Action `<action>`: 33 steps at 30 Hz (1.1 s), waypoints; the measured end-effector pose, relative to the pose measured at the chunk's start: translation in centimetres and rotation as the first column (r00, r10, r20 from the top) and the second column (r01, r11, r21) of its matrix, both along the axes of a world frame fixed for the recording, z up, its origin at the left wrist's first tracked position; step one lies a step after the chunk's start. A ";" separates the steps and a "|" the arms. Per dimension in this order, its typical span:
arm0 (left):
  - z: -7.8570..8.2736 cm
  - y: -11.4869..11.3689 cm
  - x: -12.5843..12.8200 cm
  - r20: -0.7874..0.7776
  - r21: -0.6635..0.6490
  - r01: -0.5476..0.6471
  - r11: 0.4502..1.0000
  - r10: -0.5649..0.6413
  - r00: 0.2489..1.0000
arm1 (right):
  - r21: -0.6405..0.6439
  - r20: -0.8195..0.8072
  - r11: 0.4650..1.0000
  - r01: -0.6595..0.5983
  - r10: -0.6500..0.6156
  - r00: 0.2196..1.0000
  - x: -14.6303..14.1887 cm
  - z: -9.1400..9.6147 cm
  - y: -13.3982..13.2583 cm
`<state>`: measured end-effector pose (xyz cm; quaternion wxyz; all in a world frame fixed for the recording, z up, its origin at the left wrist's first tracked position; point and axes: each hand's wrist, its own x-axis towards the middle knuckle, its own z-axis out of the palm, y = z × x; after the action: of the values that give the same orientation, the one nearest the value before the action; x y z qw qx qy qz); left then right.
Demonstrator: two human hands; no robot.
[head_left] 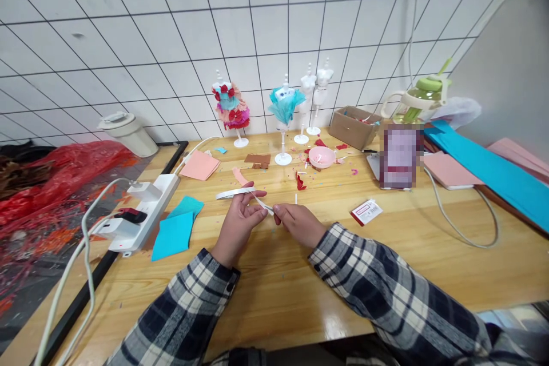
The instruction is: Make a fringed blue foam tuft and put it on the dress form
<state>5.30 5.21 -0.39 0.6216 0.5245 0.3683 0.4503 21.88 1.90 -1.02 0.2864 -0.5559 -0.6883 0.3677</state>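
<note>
Both my hands meet over the middle of the wooden table [386,251]. My left hand [239,218] holds a thin white roll of tape [234,192] on its fingers, thumb and fingers closed round it. My right hand [299,222] pinches the loose white strip [262,204] that runs from the roll toward it. Both sleeves are dark plaid. Blue paper pieces [175,231] lie left of my left hand.
Small mannequin stands line the wall: one in a pink-red dress [230,106], one in teal [283,104], two bare [315,91]. A pink bowl [321,156], cardboard box [355,126], power strip [143,209], pink paper [199,164], a small card [366,211], green-lidded jug [418,100] and blue sheet [484,168] surround them.
</note>
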 end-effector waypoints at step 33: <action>0.1 -0.9 0.7 -0.006 0.017 -0.035 0.999 0.035 0.999 | 0.078 0.112 0.997 0.021 -0.030 0.993 -0.1 -0.2 -0.2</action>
<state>6.01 4.36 -0.28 0.6078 0.5249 0.3757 0.4626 21.79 1.70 -1.27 0.2729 -0.5732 -0.7098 0.3053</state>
